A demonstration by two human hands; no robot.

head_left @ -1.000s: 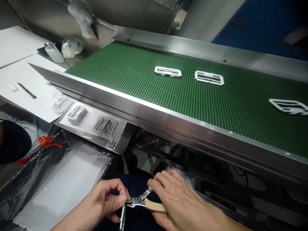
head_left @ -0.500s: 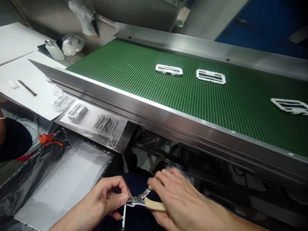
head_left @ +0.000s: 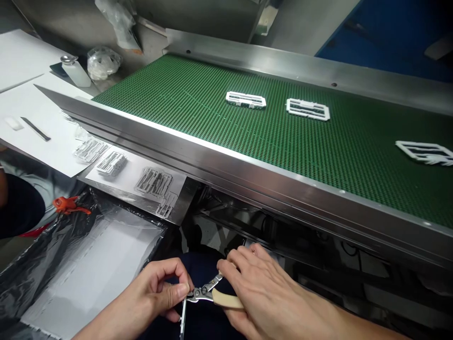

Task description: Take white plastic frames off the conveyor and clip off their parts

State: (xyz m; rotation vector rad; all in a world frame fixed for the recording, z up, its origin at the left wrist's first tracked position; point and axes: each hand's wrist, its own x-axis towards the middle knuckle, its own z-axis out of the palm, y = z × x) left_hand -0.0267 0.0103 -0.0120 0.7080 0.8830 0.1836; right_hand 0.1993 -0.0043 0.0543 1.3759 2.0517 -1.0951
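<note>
My right hand (head_left: pixel 258 293) grips small cutting pliers (head_left: pixel 212 293) with cream handles, their jaws pointing left. My left hand (head_left: pixel 155 295) pinches a thin white plastic strip (head_left: pixel 183 318) that hangs down right at the jaws. Both hands are low in the view, over my dark lap, below the steel edge of a green conveyor belt (head_left: pixel 212 118). Three white plastic frames lie on the belt: one (head_left: pixel 245 99) in the middle, one (head_left: pixel 307 109) beside it, one (head_left: pixel 424 152) at the right edge.
Left of my hands stands a box lined with black plastic (head_left: pixel 85 264) with a white sheet inside. Several grey plastic parts (head_left: pixel 153 182) lie on a steel shelf above it. An orange clip (head_left: pixel 67 204), a white table (head_left: pixel 31 118), a bottle (head_left: pixel 72 71) and another person's dark sleeve (head_left: pixel 17 212) are further left.
The hands stay nearly in place, with the strip held at the plier jaws. The view has tilted slightly, so belt and frames sit a little higher in the picture.
</note>
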